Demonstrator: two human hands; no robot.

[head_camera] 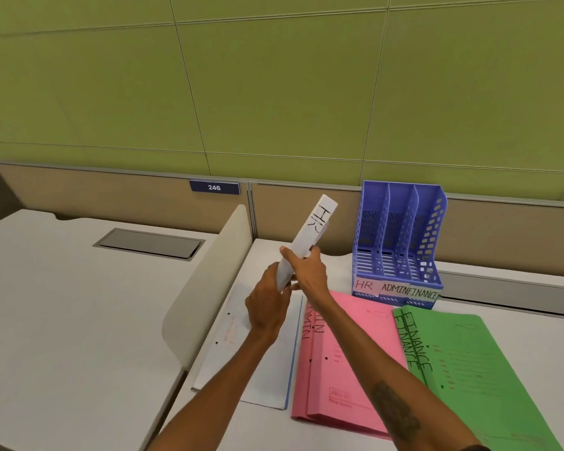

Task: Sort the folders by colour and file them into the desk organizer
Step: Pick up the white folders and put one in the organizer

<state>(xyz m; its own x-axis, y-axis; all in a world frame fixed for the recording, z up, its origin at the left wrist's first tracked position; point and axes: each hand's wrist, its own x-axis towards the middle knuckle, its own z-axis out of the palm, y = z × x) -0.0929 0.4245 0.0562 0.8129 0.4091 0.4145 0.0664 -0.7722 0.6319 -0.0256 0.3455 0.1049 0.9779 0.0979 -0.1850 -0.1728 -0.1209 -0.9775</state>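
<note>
the hr folder point(310, 236) is up in the air in the middle of the frame, held by both hands. we see its thin edge. its long side runs from the lower left up to the upper right. the top end, with "hr" written on it, leans toward the blue organizer point(401, 242). the left hand point(267, 307) holds the bottom end with its fingers curled round it. the right hand point(306, 271) grips a bit higher, thumb on one side and fingers on the other.

the organizer stands right of the middle, at the back of the desk point(339, 275). its three slots are marked hr, admin and finance. under the hands a flat white folder point(241, 346) lies on the desk. to its right lie the pink folders point(339, 362), then the green folders point(463, 369), just in front of the organizer. the right arm crosses over the pink ones. a curved beige divider point(209, 288) stands left of the hands
</note>
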